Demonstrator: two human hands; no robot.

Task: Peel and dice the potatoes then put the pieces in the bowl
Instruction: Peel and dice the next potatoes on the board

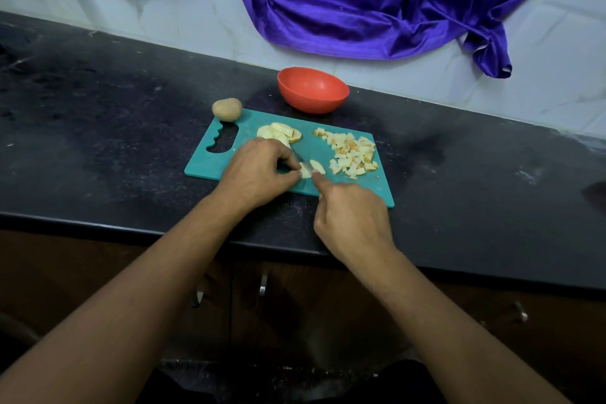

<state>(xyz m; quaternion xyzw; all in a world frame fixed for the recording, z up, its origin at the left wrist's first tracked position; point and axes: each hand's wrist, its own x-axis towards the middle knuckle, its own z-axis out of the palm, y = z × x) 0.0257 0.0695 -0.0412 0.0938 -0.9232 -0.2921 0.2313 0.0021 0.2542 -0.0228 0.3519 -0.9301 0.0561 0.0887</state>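
Observation:
A teal cutting board (344, 188) lies on the dark counter. My left hand (259, 172) pinches a pale potato strip (306, 172) near the board's front. My right hand (352, 216) grips a knife whose thin blade (300, 159) crosses that strip; the handle is hidden in my fist. Peeled potato slices (280, 133) are stacked behind my left hand. A heap of diced pieces (354, 154) covers the board's right side. An unpeeled potato (227, 109) sits at the board's far left corner. The red bowl (313, 90) stands behind the board, and I see nothing in it.
The black counter (114, 147) stretches to both sides, with its front edge just below my wrists. A purple cloth (360, 3) hangs over the tiled wall behind the bowl. Cabinet doors with metal handles (262, 285) are below the counter.

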